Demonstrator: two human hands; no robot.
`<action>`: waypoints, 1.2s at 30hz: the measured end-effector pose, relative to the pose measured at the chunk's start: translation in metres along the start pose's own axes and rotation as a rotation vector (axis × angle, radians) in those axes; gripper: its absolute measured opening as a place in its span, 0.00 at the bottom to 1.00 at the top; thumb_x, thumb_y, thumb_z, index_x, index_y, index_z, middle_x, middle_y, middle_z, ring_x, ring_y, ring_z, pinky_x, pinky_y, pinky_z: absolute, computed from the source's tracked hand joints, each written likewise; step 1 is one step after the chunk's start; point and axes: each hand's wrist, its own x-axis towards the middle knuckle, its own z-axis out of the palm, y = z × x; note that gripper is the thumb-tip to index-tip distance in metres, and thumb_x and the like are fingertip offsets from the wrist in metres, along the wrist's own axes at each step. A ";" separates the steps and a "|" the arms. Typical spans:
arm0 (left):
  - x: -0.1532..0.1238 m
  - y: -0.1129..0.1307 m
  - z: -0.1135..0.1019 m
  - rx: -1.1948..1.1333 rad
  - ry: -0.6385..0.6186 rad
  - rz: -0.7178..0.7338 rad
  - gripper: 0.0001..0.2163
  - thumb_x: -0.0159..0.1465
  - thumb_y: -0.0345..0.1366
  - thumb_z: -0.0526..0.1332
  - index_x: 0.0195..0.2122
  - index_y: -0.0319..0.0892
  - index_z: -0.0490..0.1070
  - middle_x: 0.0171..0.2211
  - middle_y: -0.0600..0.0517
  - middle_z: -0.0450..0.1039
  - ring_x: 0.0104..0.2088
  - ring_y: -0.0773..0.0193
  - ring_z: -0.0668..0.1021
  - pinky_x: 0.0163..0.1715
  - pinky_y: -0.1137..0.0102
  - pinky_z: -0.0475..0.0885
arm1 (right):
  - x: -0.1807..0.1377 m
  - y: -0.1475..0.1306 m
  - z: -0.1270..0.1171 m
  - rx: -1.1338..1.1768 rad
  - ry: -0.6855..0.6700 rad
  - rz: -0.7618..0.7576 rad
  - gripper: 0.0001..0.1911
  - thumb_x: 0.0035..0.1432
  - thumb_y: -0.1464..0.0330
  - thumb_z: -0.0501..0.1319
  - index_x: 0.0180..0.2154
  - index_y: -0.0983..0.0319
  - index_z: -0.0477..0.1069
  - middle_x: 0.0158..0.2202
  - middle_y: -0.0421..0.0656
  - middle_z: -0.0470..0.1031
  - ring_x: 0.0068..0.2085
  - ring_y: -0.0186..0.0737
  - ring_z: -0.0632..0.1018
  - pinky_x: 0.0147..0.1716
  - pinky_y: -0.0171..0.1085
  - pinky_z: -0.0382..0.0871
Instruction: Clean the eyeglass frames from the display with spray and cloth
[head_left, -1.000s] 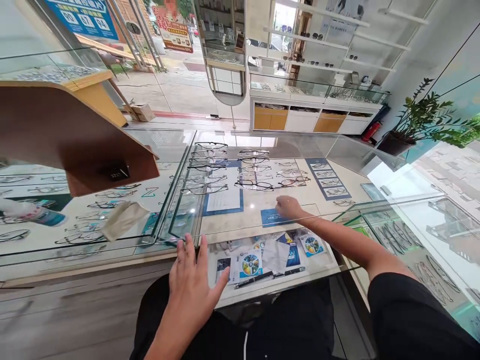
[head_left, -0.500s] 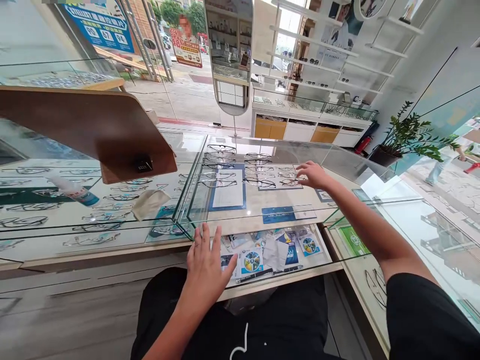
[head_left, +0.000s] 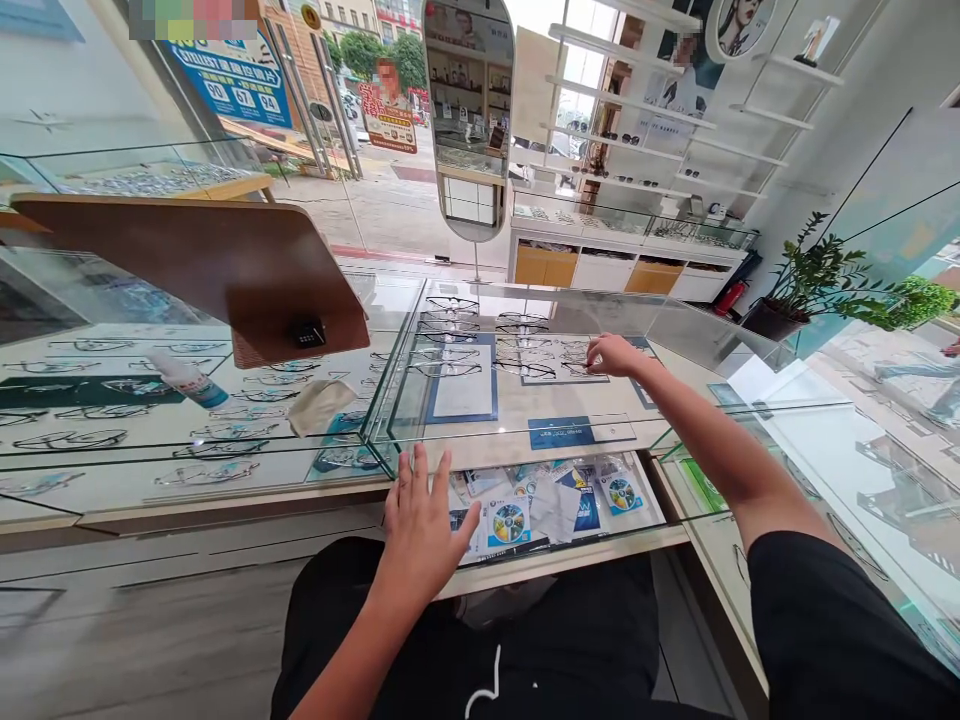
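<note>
I sit at a glass display case (head_left: 390,400) with rows of eyeglasses (head_left: 450,340) laid on a pale tray. My right hand (head_left: 613,355) reaches deep into the case, at the right end of the rows. Its fingers curl down and pinch a thin-framed pair of glasses (head_left: 576,369). My left hand (head_left: 424,520) lies flat with fingers spread on the near edge of the case, over the lower shelf of printed packets (head_left: 510,522). It holds nothing.
A brown wooden panel (head_left: 202,265) juts out over the left counter, where a spray bottle (head_left: 187,378) and a folded cloth (head_left: 322,405) lie on the glass. An oval mirror (head_left: 469,110), wall shelves and a potted plant (head_left: 832,275) stand beyond.
My right hand has moved away from the blue label near the front to the far row of glasses and closed its fingers there. The left hand stayed flat on the edge.
</note>
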 end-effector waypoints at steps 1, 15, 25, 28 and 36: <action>0.000 0.001 -0.001 0.000 -0.004 -0.003 0.35 0.75 0.50 0.57 0.78 0.35 0.60 0.82 0.29 0.41 0.82 0.33 0.46 0.75 0.38 0.57 | -0.003 -0.002 0.000 0.006 0.004 0.007 0.09 0.60 0.59 0.74 0.32 0.57 0.87 0.48 0.50 0.88 0.54 0.60 0.78 0.56 0.50 0.71; 0.003 0.007 -0.010 -0.028 -0.088 -0.003 0.33 0.76 0.49 0.57 0.76 0.35 0.64 0.82 0.29 0.42 0.82 0.32 0.46 0.75 0.39 0.56 | -0.141 -0.088 -0.013 0.501 -0.416 -0.212 0.14 0.65 0.52 0.71 0.38 0.55 0.88 0.46 0.46 0.86 0.44 0.49 0.83 0.47 0.43 0.72; 0.001 0.006 -0.011 -0.014 -0.101 0.008 0.30 0.76 0.48 0.57 0.73 0.36 0.69 0.82 0.30 0.44 0.82 0.31 0.47 0.75 0.38 0.56 | -0.122 -0.055 0.131 0.027 -0.404 0.099 0.08 0.64 0.62 0.72 0.41 0.57 0.89 0.47 0.49 0.87 0.50 0.52 0.84 0.47 0.40 0.71; 0.000 0.004 -0.010 -0.022 -0.092 0.011 0.29 0.75 0.49 0.58 0.72 0.36 0.70 0.82 0.32 0.44 0.82 0.31 0.47 0.75 0.38 0.57 | -0.097 -0.021 0.150 -0.093 -0.254 0.167 0.11 0.68 0.64 0.67 0.45 0.60 0.88 0.51 0.54 0.86 0.56 0.57 0.80 0.55 0.45 0.69; -0.003 -0.001 -0.007 -0.012 -0.089 0.016 0.27 0.75 0.48 0.57 0.69 0.38 0.74 0.81 0.33 0.50 0.82 0.31 0.48 0.75 0.38 0.58 | -0.042 0.060 0.191 -0.212 -0.012 0.195 0.11 0.75 0.67 0.63 0.48 0.64 0.84 0.56 0.54 0.83 0.62 0.56 0.78 0.64 0.53 0.70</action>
